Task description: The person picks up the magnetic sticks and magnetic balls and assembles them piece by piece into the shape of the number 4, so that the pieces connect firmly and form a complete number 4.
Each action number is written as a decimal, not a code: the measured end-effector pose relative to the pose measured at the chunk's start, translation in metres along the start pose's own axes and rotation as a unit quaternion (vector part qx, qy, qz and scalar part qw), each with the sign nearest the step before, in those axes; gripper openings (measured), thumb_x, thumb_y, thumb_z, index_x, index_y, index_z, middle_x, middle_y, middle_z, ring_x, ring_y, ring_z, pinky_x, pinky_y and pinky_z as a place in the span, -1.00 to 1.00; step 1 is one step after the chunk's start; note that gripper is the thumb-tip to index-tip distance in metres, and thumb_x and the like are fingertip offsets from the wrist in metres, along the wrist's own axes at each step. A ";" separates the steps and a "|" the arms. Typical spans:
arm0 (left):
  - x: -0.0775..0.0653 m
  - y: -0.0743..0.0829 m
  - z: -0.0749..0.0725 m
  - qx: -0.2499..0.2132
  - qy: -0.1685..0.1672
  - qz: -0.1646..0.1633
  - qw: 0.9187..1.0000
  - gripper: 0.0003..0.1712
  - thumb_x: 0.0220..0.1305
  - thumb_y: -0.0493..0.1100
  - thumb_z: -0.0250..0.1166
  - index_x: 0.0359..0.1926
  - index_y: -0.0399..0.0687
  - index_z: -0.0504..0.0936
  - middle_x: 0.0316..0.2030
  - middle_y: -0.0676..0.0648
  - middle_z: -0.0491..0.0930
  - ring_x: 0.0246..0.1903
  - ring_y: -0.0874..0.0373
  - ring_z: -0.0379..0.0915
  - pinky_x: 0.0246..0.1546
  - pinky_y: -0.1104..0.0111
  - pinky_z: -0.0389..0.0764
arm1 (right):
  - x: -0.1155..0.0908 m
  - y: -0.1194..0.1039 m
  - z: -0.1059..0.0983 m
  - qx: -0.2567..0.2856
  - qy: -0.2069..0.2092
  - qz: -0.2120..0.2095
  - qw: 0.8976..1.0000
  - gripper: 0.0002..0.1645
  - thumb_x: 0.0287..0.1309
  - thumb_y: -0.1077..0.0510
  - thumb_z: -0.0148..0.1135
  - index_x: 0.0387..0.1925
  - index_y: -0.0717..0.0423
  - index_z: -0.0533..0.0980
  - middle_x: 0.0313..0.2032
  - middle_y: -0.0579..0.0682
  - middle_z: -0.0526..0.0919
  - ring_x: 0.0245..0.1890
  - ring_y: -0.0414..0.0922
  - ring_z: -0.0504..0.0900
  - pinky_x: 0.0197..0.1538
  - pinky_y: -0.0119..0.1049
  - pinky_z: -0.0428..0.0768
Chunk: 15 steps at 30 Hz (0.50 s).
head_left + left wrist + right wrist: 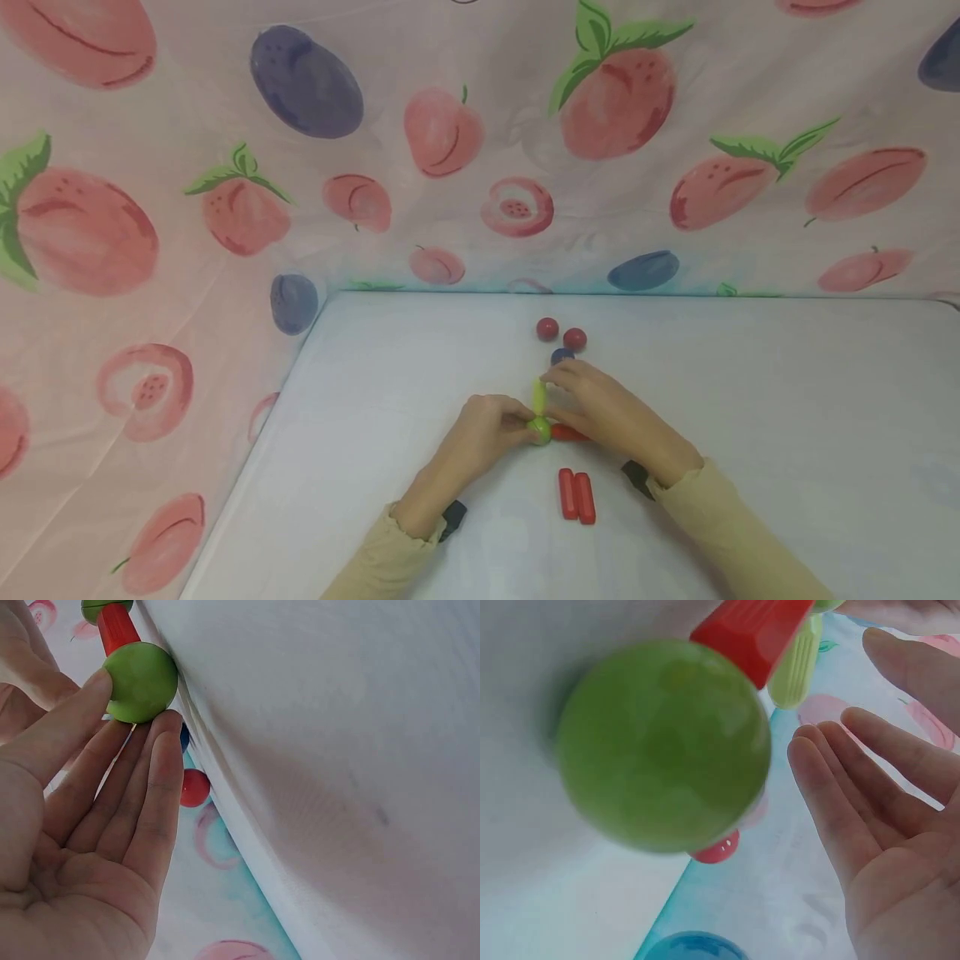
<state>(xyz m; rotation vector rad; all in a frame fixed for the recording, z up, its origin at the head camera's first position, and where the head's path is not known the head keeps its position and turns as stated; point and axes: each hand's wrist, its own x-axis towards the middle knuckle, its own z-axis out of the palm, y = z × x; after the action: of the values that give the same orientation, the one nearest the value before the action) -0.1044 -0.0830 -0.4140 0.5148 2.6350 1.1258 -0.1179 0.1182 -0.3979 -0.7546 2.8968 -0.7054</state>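
Note:
My left hand (491, 433) pinches a green ball (142, 682) between thumb and fingertips. A red stick (754, 637) joins this ball to a second green ball (664, 746), which looms large in the right wrist view and is hidden under the right hand in the head view. A yellow-green ridged stick (539, 397) points away from the pinched ball toward the back of the table. Beside that stick is my right hand (603, 408), fingers extended and thumb spread apart (900, 825), with its fingertips close to the stick's far end.
Two red sticks (576, 497) lie side by side in front of the hands. Beyond the right hand sit a blue ball (562, 356) and two red balls (547, 329). A fruit-print cloth (480, 150) hangs along the back and left of the white table (390, 358).

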 end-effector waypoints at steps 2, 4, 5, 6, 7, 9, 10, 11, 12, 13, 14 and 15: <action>0.000 0.000 0.000 0.000 -0.001 -0.002 1.000 -0.69 0.13 -0.09 0.49 -0.11 -0.10 0.77 -0.26 0.04 0.76 -0.29 0.33 0.64 -0.15 0.47 0.64 | -0.003 0.000 -0.001 -0.002 0.002 -0.004 1.000 -0.43 0.06 0.10 0.50 0.11 0.16 0.57 0.08 0.09 0.60 0.14 0.03 0.55 0.17 -0.06 0.59; 0.000 0.000 0.000 0.001 -0.001 -0.003 1.000 -0.70 0.13 -0.09 0.49 -0.11 -0.09 0.76 -0.26 0.04 0.76 -0.29 0.33 0.63 -0.15 0.46 0.64 | -0.006 -0.001 -0.003 -0.005 0.001 -0.008 1.000 -0.43 0.06 0.11 0.51 0.11 0.18 0.56 0.07 0.10 0.60 0.13 0.04 0.55 0.18 -0.04 0.58; 0.000 -0.001 0.000 0.001 -0.001 -0.003 1.000 -0.69 0.13 -0.09 0.49 -0.11 -0.09 0.76 -0.25 0.05 0.76 -0.28 0.33 0.63 -0.15 0.46 0.64 | -0.008 -0.001 -0.004 -0.005 0.001 -0.009 1.000 -0.43 0.05 0.12 0.51 0.11 0.19 0.56 0.06 0.10 0.60 0.14 0.05 0.55 0.18 -0.03 0.58; 0.000 -0.001 0.000 0.001 -0.001 -0.001 1.000 -0.69 0.13 -0.09 0.49 -0.10 -0.08 0.76 -0.25 0.05 0.76 -0.27 0.32 0.63 -0.14 0.46 0.64 | -0.010 -0.001 -0.005 -0.006 0.001 -0.011 1.000 -0.43 0.05 0.13 0.51 0.10 0.20 0.56 0.06 0.10 0.61 0.13 0.05 0.56 0.18 -0.03 0.58; 0.000 -0.001 0.000 0.001 -0.001 0.001 1.000 -0.69 0.13 -0.09 0.49 -0.09 -0.07 0.76 -0.24 0.06 0.76 -0.26 0.32 0.63 -0.13 0.45 0.64 | -0.011 -0.001 -0.005 -0.008 0.002 -0.015 1.000 -0.44 0.05 0.13 0.51 0.10 0.21 0.56 0.05 0.11 0.61 0.13 0.05 0.56 0.19 -0.02 0.57; 0.000 -0.001 0.001 -0.002 0.000 0.008 1.000 -0.69 0.13 -0.09 0.49 -0.08 -0.05 0.76 -0.23 0.07 0.75 -0.24 0.32 0.63 -0.11 0.43 0.64 | -0.014 -0.002 -0.007 -0.008 0.002 -0.021 1.000 -0.45 0.06 0.14 0.50 0.09 0.22 0.56 0.04 0.11 0.60 0.12 0.05 0.56 0.19 -0.02 0.57; 0.000 -0.002 0.001 -0.003 0.000 0.012 1.000 -0.69 0.13 -0.09 0.49 -0.08 -0.04 0.76 -0.22 0.08 0.75 -0.23 0.31 0.63 -0.10 0.42 0.64 | -0.016 -0.002 -0.008 -0.010 0.004 -0.026 1.000 -0.46 0.06 0.13 0.50 0.08 0.22 0.57 0.03 0.10 0.61 0.10 0.04 0.57 0.18 -0.03 0.58; -0.001 -0.002 0.001 -0.003 0.000 0.016 1.000 -0.69 0.13 -0.10 0.49 -0.08 -0.03 0.76 -0.21 0.08 0.75 -0.22 0.31 0.63 -0.09 0.41 0.64 | -0.017 -0.002 -0.008 -0.012 0.008 -0.033 0.999 -0.46 0.06 0.12 0.50 0.07 0.21 0.57 0.02 0.09 0.61 0.09 0.03 0.57 0.17 -0.05 0.59; -0.001 -0.002 0.001 -0.004 0.000 0.021 1.000 -0.69 0.13 -0.10 0.49 -0.08 -0.03 0.76 -0.21 0.09 0.75 -0.21 0.29 0.64 -0.07 0.39 0.64 | -0.019 -0.001 -0.008 -0.015 0.012 -0.040 0.999 -0.47 0.06 0.11 0.50 0.06 0.21 0.57 0.00 0.08 0.61 0.06 0.01 0.58 0.15 -0.07 0.60; -0.001 -0.002 0.001 -0.003 -0.001 0.024 1.000 -0.69 0.14 -0.10 0.49 -0.08 -0.02 0.76 -0.20 0.09 0.75 -0.18 0.28 0.64 -0.04 0.37 0.64 | -0.021 -0.001 -0.008 -0.017 0.015 -0.045 0.999 -0.48 0.07 0.10 0.49 0.06 0.21 0.57 0.00 0.07 0.61 0.05 0.00 0.58 0.14 -0.08 0.61; -0.001 -0.002 0.001 -0.001 -0.002 0.026 1.000 -0.69 0.14 -0.10 0.48 -0.07 -0.01 0.76 -0.19 0.10 0.75 -0.16 0.27 0.64 -0.02 0.36 0.64 | -0.022 0.000 -0.008 -0.017 0.017 -0.048 0.999 -0.48 0.08 0.08 0.49 0.05 0.20 0.58 -0.01 0.06 0.62 0.04 -0.02 0.59 0.13 -0.10 0.62; -0.001 -0.002 0.001 0.001 -0.003 0.028 1.000 -0.70 0.15 -0.09 0.48 -0.07 0.00 0.76 -0.18 0.10 0.75 -0.14 0.25 0.64 0.00 0.35 0.63 | -0.024 0.000 -0.009 -0.017 0.018 -0.050 0.998 -0.48 0.08 0.07 0.48 0.05 0.19 0.58 -0.01 0.06 0.62 0.03 -0.03 0.59 0.12 -0.11 0.62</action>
<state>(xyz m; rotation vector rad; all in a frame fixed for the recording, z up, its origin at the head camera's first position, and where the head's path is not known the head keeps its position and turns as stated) -0.1040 -0.0843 -0.4162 0.5953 2.6323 1.1346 -0.0984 0.1332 -0.3915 -0.9048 2.9286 -0.6867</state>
